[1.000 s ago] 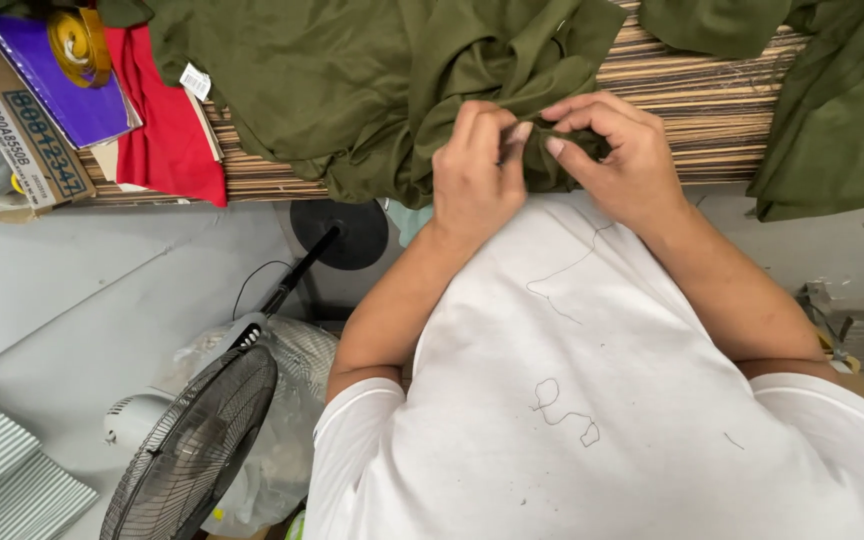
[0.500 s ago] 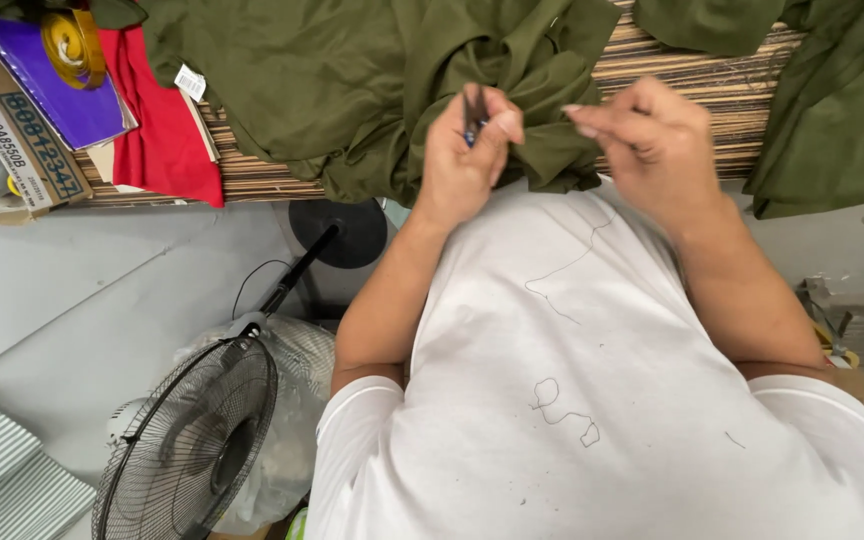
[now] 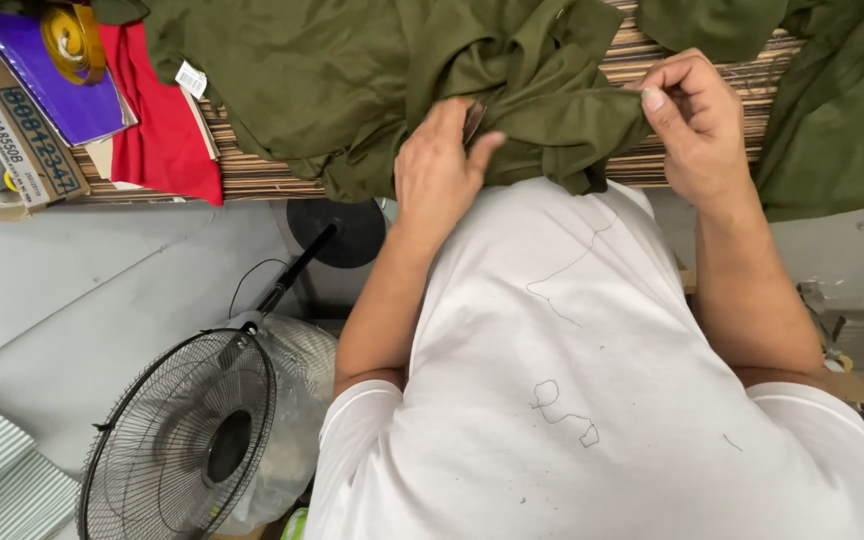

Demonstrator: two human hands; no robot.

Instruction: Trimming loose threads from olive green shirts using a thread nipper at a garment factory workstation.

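Since the earlier frame, both hands have been moved apart. The left hand is now laid on the green cloth, and the right hand has been pulled out to the side.

A small dark tool is pinched between the left thumb and fingers, likely kept ready for use on the cloth. What kind of tool it is cannot be told. The right hand is closed on a fold of the cloth, so the cloth is pulled tight between the two hands. The cloth is piled on the striped table, close to the person's body.

More green cloth is hung over the table's right side. A red cloth, a purple book and a yellow tape are kept at the left end. Loose threads are stuck on the white shirt. A fan is stood on the grey floor below.
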